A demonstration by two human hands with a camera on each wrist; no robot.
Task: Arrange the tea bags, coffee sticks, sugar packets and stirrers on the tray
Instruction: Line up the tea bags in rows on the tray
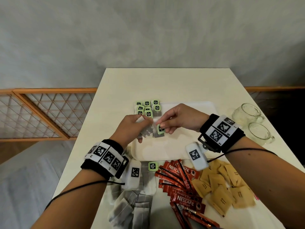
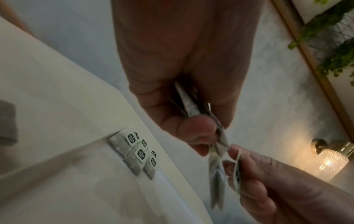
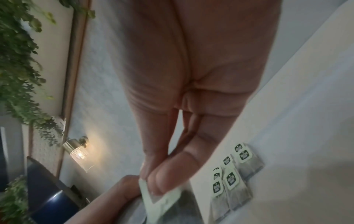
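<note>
Both hands meet above the white tray (image 1: 179,151). My left hand (image 1: 132,128) grips a small bundle of grey tea bags (image 1: 146,131). My right hand (image 1: 175,119) pinches one tea bag with a green tag (image 1: 160,128) at the edge of that bundle. In the left wrist view the bundle (image 2: 193,110) sits between thumb and fingers, and the right fingers (image 2: 249,178) hold the tag. Several tea bags with green tags (image 1: 147,108) lie in rows on the tray's far left corner. More tea bags (image 1: 132,207), red coffee sticks (image 1: 179,184) and brown sugar packets (image 1: 221,185) lie on the table in front of the tray.
Two glass mugs (image 1: 252,123) stand on the table to the right of the tray. The cream table (image 1: 165,83) ends at a grey wall behind. An orange lattice railing (image 1: 41,113) runs to the left, below table level.
</note>
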